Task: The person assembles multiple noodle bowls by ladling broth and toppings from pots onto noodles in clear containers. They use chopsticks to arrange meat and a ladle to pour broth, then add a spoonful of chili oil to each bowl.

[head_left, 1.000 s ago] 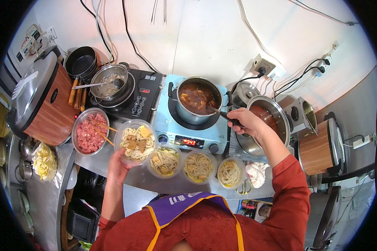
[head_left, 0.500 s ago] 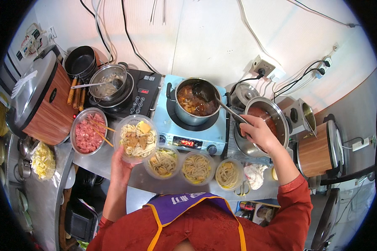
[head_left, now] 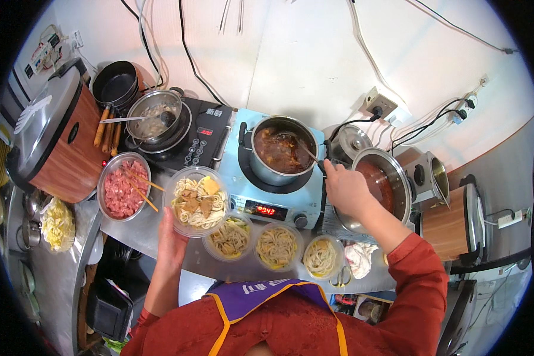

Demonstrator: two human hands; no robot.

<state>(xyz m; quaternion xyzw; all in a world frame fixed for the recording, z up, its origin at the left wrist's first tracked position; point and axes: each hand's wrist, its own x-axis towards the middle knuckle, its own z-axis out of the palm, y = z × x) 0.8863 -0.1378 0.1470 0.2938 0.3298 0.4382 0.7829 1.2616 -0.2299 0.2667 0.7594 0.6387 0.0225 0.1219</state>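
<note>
My left hand is closed on the near side of a clear plastic bowl of noodles, topped with brown sauce and a yellow piece. My right hand grips the dark handle of a ladle, whose head is sunk in the brown broth and hidden. That broth fills a steel pot on a light blue induction cooker with a lit red display. Three more bowls of noodles stand in a row before the cooker: the left bowl, the middle bowl and the right bowl.
Left of the held bowl sits a basin of raw sliced meat with chopsticks across it. Behind is a black induction cooker with a small pan. To the right are a large pot of red sauce, scissors and a white cloth.
My right hand has moved slightly left and nearer, and the ladle's head has sunk into the broth. The bowl in my left hand has shifted slightly right.
</note>
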